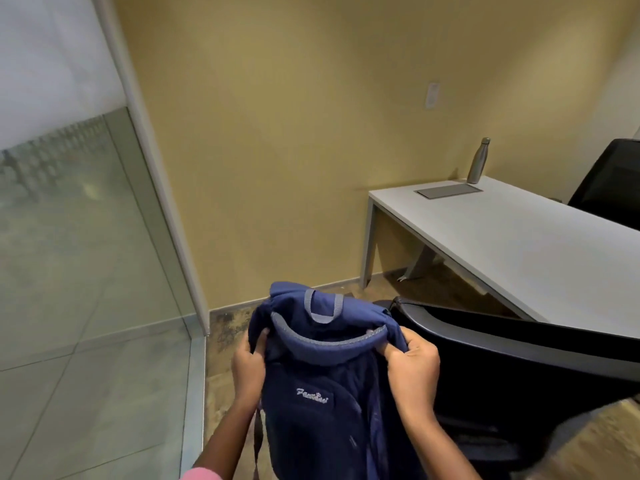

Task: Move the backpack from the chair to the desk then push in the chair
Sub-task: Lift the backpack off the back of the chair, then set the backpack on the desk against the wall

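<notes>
Left hand (246, 370): fingers curled, gripping the backpack's left upper edge.
Right hand (412, 367): clenched on its right upper edge.
Backpack (322, 386): navy, held up between both hands, beside the chair (512, 358).
Desk (519, 247): white, beyond the chair; bottle (478, 161) at its far edge.
</notes>
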{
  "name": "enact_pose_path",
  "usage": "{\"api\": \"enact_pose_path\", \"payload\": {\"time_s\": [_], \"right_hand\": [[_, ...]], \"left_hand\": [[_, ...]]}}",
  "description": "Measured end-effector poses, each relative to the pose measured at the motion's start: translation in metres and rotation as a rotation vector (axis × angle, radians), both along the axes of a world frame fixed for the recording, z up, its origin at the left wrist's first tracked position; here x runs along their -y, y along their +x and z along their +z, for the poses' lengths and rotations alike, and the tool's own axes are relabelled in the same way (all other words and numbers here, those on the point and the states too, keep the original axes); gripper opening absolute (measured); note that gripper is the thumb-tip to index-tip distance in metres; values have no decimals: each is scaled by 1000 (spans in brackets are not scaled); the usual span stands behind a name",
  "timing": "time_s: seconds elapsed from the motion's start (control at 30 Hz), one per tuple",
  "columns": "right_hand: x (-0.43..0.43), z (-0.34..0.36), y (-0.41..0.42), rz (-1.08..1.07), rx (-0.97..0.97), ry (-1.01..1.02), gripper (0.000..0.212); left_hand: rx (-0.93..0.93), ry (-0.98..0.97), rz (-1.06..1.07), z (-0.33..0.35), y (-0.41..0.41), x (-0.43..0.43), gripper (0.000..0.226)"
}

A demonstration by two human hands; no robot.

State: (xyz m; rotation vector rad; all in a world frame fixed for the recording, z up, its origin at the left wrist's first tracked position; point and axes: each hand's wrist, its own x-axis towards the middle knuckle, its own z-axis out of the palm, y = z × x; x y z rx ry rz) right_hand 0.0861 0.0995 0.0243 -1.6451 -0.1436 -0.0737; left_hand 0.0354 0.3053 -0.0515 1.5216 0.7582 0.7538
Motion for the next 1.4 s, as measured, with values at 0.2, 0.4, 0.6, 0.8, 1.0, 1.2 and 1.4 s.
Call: {"api": "enact_pose_path", "payload": {"time_s": [0.2, 0.4, 0.6, 0.8, 1.0, 1.2, 1.4], "right_hand": [[-44, 19, 9, 67, -4, 60, 27], [-72, 49, 27, 39, 57, 84, 32], [-96, 77, 57, -25, 162, 119, 30], [-122, 81, 102, -95, 271, 153, 25], [-146, 23, 140, 198, 68, 338, 86], [-191, 0, 190, 266, -171, 544, 44], [-244, 18, 239, 86, -110, 453, 40]], "left_hand": [[40, 77, 266, 37, 14, -38, 32], [54, 339, 436, 92, 23, -67, 30], [125, 555, 497, 149, 42, -83, 28], [154, 648, 540, 189, 81, -97, 32], [188, 709, 572, 208, 126, -123, 31], [197, 703, 616, 207, 173, -153, 31], [216, 523, 704, 197, 213, -204, 33]]}}
